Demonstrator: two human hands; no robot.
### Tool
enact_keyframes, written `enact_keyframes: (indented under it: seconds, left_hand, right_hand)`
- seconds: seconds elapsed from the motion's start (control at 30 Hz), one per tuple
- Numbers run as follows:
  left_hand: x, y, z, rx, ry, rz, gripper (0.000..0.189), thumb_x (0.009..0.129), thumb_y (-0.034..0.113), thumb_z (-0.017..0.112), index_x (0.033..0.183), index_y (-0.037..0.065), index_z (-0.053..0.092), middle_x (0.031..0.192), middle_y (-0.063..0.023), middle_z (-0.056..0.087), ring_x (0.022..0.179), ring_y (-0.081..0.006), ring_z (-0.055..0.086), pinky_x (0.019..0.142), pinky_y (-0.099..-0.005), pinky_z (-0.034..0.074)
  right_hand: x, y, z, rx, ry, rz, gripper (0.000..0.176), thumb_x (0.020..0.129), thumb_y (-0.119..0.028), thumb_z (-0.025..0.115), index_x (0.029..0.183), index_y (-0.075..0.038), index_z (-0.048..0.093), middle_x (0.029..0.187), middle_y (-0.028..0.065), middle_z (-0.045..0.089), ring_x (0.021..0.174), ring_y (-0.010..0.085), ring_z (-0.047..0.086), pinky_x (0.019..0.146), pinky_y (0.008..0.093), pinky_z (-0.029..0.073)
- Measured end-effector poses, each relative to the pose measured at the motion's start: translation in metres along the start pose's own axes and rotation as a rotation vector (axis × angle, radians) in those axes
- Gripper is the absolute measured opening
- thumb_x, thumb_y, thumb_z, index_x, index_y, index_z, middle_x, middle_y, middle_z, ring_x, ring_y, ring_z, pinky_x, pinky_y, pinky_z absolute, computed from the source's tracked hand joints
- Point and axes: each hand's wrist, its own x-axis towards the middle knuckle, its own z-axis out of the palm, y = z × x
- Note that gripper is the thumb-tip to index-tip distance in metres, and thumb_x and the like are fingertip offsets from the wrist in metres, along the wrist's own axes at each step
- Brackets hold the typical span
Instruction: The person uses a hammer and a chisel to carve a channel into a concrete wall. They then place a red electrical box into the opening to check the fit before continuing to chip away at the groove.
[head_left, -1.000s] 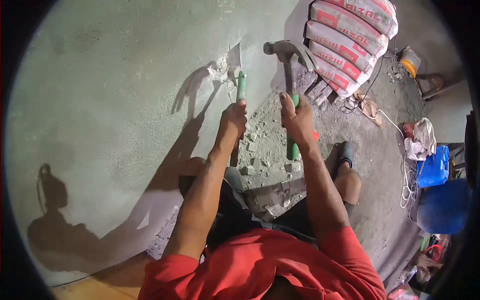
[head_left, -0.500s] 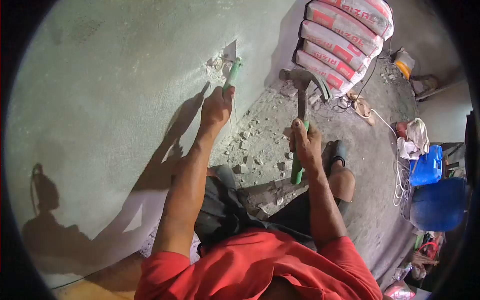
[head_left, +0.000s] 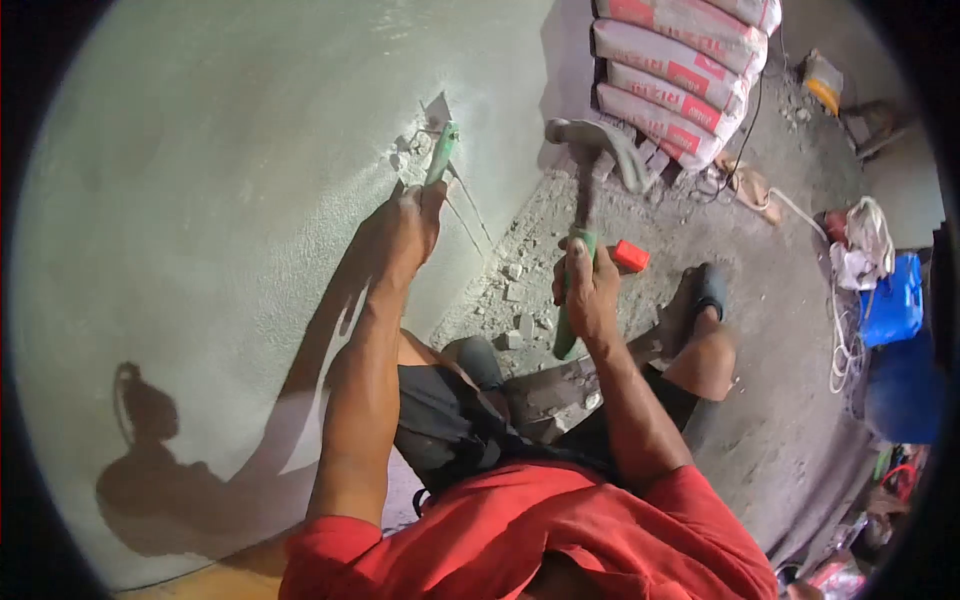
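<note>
1. Green shows on the tool (head_left: 443,152), apparently a chisel, which the left hand (head_left: 410,230) has its fingers wrapped around; one end lies over the chipped patch (head_left: 412,152) in the wall (head_left: 250,200). Whether its tip touches there, I cannot tell.
2. The right hand (head_left: 592,292) is clamped on the green handle of the hammer (head_left: 590,138), whose head is to the right of the tool and apart from it, striking face toward the wall, claw away.
3. The step in hand looks like chipping at the patch, with the hammer off the tool. Rubble (head_left: 514,338) lies on the floor (head_left: 780,260) near the wall.
4. A blow would call for a seated tip, a firm left grip and the hammer squared to the tool's end, clear of the fingers.
</note>
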Motion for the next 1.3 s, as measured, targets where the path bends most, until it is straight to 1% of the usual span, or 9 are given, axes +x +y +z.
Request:
enact_keyframes:
  seconds: [0.13, 0.23, 0.33, 0.4, 0.43, 0.6, 0.83, 0.9, 1.3]
  left_hand:
    - [0.007, 0.026, -0.013, 0.221, -0.125, -0.369, 0.047, 0.101, 0.053, 0.048, 0.095, 0.009, 0.063, 0.061, -0.0005, 0.053, 0.054, -0.0138, 0.054, 0.057, -0.0353, 0.048]
    - [0.004, 0.010, -0.009, 0.781, 0.230, 0.502, 0.041, 0.101, 0.048, 0.051, 0.098, 0.009, 0.063, 0.063, -0.0006, 0.053, 0.056, -0.0134, 0.056, 0.058, -0.0371, 0.049]
    - [0.013, 0.044, -0.011, 1.034, 0.033, 0.459, 0.036, 0.102, 0.041, 0.052, 0.104, 0.007, 0.061, 0.067, 0.0001, 0.053, 0.053, -0.0137, 0.054, 0.051, -0.0362, 0.047]
    - [0.026, 0.065, -0.008, 0.259, -0.232, -0.597, 0.033, 0.101, 0.037, 0.051, 0.109, 0.005, 0.058, 0.069, 0.0006, 0.052, 0.049, -0.0137, 0.050, 0.044, -0.0337, 0.043]
    - [0.025, 0.068, -0.009, 0.130, -0.218, -0.629, 0.033, 0.101, 0.035, 0.051, 0.106, 0.003, 0.057, 0.065, 0.0001, 0.050, 0.047, -0.0138, 0.046, 0.041, -0.0325, 0.040]
    - [0.031, 0.057, -0.003, -0.080, -0.159, -0.635, 0.038, 0.100, 0.040, 0.050, 0.099, 0.002, 0.056, 0.063, -0.0013, 0.049, 0.048, -0.0139, 0.045, 0.041, -0.0322, 0.038]
    - [0.032, 0.098, -0.017, 0.030, -0.260, -0.717, 0.033, 0.100, 0.034, 0.052, 0.098, 0.002, 0.058, 0.064, 0.0002, 0.048, 0.050, -0.0123, 0.044, 0.045, -0.0313, 0.036]
    - [0.026, 0.088, -0.006, -0.016, -0.210, -0.724, 0.031, 0.101, 0.032, 0.053, 0.103, 0.001, 0.059, 0.065, 0.0002, 0.047, 0.049, -0.0117, 0.043, 0.044, -0.0310, 0.036]
    - [0.024, 0.084, -0.026, 0.422, -0.301, -0.457, 0.061, 0.101, 0.050, 0.038, 0.127, -0.004, 0.053, 0.092, -0.0252, 0.067, 0.079, -0.0378, 0.066, 0.076, -0.0463, 0.052]
  right_hand:
    - [0.018, -0.029, -0.005, 0.009, -0.068, 0.164, 0.040, 0.102, -0.044, 0.052, 0.098, -0.004, 0.056, 0.062, -0.0019, 0.049, 0.051, 0.0073, 0.047, 0.046, 0.0252, 0.037]
    - [0.029, -0.031, 0.009, 0.119, -0.025, 0.044, 0.039, 0.102, -0.043, 0.052, 0.098, -0.004, 0.056, 0.062, -0.0001, 0.052, 0.052, 0.0080, 0.048, 0.048, 0.0256, 0.039]
    - [0.030, 0.001, 0.040, 0.063, 0.037, 0.009, 0.046, 0.103, -0.050, 0.048, 0.098, -0.004, 0.056, 0.061, 0.0013, 0.051, 0.046, 0.0107, 0.046, 0.043, 0.0280, 0.038]
    - [0.040, 0.028, 0.063, -0.025, -0.031, 0.109, 0.044, 0.101, -0.049, 0.050, 0.095, -0.005, 0.056, 0.060, 0.0002, 0.049, 0.045, 0.0106, 0.044, 0.042, 0.0289, 0.037]
    - [0.050, 0.021, 0.065, 0.048, -0.178, 0.326, 0.043, 0.100, -0.047, 0.052, 0.094, -0.005, 0.056, 0.060, -0.0006, 0.049, 0.045, 0.0108, 0.043, 0.042, 0.0294, 0.037]
    - [0.073, -0.020, 0.022, 0.011, -0.084, 0.358, 0.044, 0.100, -0.047, 0.051, 0.094, -0.004, 0.056, 0.061, -0.0001, 0.051, 0.047, 0.0112, 0.047, 0.045, 0.0289, 0.039]
    - [0.070, 0.007, 0.043, -0.182, 0.325, -0.468, 0.042, 0.103, -0.042, 0.047, 0.086, -0.004, 0.054, 0.059, 0.0066, 0.055, 0.049, 0.0166, 0.055, 0.047, 0.0348, 0.045]
    - [0.066, 0.032, 0.062, -0.060, -0.212, 0.297, 0.048, 0.100, -0.045, 0.054, 0.096, 0.002, 0.060, 0.060, 0.0080, 0.057, 0.051, 0.0176, 0.056, 0.049, 0.0356, 0.047]
    - [0.065, -0.084, -0.010, 0.569, 0.146, -0.162, 0.051, 0.103, -0.052, 0.046, 0.084, -0.005, 0.049, 0.060, 0.0037, 0.051, 0.046, 0.0147, 0.050, 0.043, 0.0293, 0.040]
